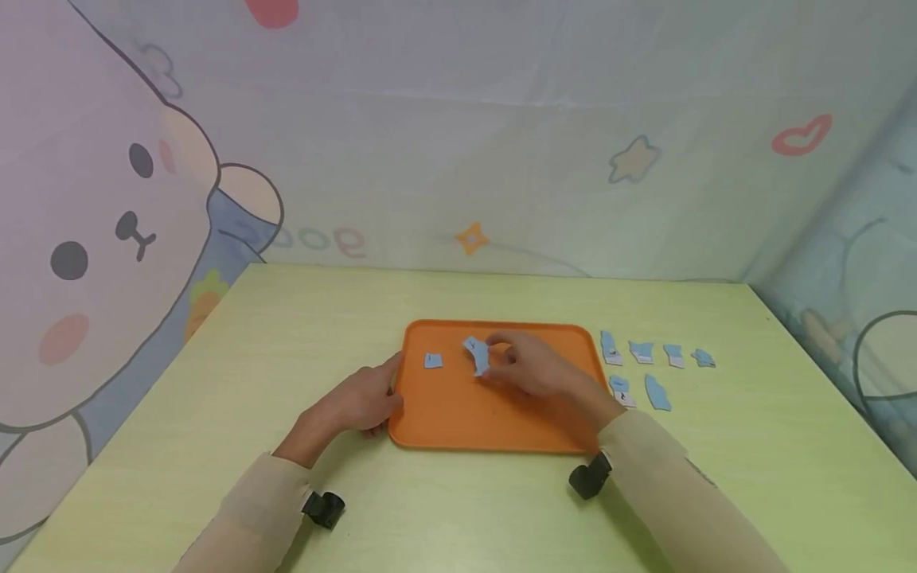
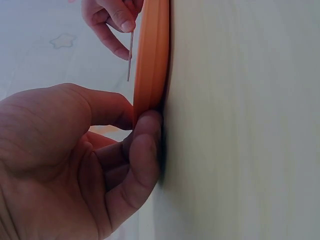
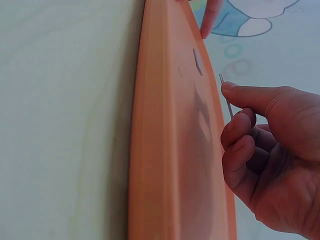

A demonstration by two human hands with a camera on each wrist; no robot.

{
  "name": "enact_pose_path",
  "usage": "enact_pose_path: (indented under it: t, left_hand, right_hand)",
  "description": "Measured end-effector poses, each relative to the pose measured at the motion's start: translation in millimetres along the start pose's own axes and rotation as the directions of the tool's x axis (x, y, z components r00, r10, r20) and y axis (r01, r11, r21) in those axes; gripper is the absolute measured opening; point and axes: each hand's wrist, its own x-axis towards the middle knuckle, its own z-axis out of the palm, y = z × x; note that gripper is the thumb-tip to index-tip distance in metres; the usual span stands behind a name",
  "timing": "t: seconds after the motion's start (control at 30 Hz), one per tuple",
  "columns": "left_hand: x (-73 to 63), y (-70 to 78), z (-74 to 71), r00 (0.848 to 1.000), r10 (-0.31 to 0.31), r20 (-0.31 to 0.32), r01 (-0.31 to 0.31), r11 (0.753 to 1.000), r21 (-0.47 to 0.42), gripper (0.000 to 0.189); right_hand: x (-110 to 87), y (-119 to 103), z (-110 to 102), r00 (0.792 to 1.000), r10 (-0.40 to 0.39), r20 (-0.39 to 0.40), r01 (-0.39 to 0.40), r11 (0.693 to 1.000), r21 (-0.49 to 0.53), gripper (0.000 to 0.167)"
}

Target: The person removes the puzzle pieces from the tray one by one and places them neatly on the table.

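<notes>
My right hand pinches a light-blue puzzle piece by its right side, thumb and fingers on its edges. In the right wrist view that piece appears as a thin slab held up off the orange tray. A smaller blue puzzle piece lies flat inside the tray at the left. At the tray's left rim, my left hand grips the edge. The left wrist view shows its thumb and curled fingers meeting the orange rim.
Right of the tray, several blue puzzle pieces lie on the pale wooden table, among them a long curved piece and one with a white base. Behind the table hangs a cartoon-printed cloth.
</notes>
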Motion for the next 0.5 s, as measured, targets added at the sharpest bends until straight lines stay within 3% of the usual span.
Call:
enact_pose_path:
  t: [0.5]
  left_hand:
    - [0.1, 0.6, -0.4, 1.0, -0.008, 0.004, 0.008, 1.0, 0.01, 0.077]
  right_hand:
    - [-27.8, 11, -9, 0.998, -0.058, 0.005, 0.058, 0.997, 0.05, 0.05]
